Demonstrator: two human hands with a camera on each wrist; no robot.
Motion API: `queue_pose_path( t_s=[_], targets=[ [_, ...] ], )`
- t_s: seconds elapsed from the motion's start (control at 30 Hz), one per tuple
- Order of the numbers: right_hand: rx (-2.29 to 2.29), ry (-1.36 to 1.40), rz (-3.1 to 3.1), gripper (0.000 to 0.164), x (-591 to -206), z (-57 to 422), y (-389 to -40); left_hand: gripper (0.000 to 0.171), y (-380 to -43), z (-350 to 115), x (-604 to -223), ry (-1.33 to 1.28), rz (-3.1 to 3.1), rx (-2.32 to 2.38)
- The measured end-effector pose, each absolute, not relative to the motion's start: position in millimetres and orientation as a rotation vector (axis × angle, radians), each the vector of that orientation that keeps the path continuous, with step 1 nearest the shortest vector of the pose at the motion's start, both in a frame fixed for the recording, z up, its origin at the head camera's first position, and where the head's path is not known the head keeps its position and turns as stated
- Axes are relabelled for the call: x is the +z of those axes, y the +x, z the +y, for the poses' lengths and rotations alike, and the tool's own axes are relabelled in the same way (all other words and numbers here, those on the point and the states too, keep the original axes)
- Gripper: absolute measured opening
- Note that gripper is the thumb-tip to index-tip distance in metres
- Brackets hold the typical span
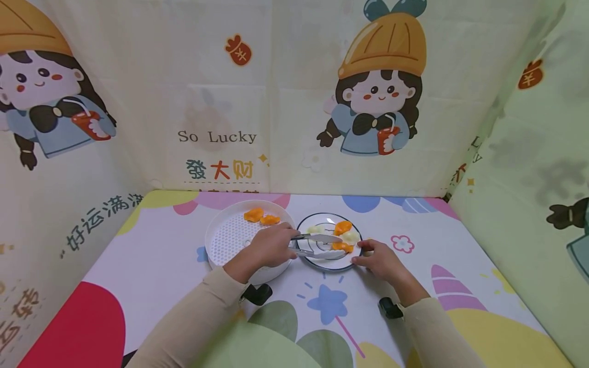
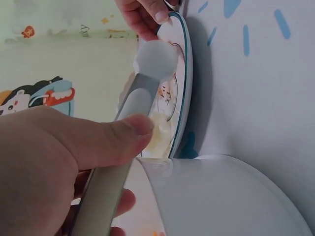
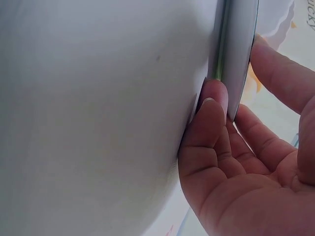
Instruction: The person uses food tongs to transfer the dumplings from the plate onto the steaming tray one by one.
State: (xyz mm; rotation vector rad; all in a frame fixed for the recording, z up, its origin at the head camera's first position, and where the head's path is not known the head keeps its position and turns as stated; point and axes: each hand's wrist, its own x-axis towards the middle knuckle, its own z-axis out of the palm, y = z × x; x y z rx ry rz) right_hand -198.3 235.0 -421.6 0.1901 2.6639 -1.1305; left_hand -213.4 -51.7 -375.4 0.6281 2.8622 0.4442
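Note:
My left hand [image 1: 274, 244] grips a pair of metal tongs [image 1: 322, 238] with pale tips, its thumb pressed along one arm in the left wrist view. The tongs reach over a white plate [image 1: 329, 265] with a dark blue rim, their tips beside an orange food piece [image 1: 342, 247]. Another orange piece [image 1: 342, 227] and pale, whitish pieces [image 1: 350, 237] lie on the plate too. Whether the tips touch any food I cannot tell. At the plate's right edge, my right hand [image 1: 380, 259] pinches the rim, thumb above and fingers beneath in the right wrist view.
Left of the plate stands a round white tray [image 1: 225, 245] with a perforated base, holding orange pieces [image 1: 254, 214] near its far edge. My left forearm crosses its near side. A printed cloth [image 1: 175, 286] covers the table, and printed wall sheets [image 1: 294, 102] enclose the back and sides.

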Motion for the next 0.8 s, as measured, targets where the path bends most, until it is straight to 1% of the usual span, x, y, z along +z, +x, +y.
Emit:
queue_pose_path(
  t_s=[0.23,0.43,0.6,0.8],
  targets=[
    [-1.155,0.18,2.651,0.056,-421.2,235.7,-198.8,0.054,-212.4,-58.5,-371.6,0.662,2.87,0.391],
    [-1.143,0.176,2.65,0.056,-420.4,236.1,-200.7,0.053,-209.0,-70.2,-365.2,0.661,2.872,0.436],
    [-1.144,0.162,2.652,0.056,-421.7,235.9,-201.7,0.051,-205.8,-85.7,-356.5,0.685,2.896,0.464],
    [-1.141,0.177,2.65,0.056,-421.7,236.0,-200.0,0.055,-204.0,-108.9,-343.5,0.702,2.948,0.475]
  ],
)
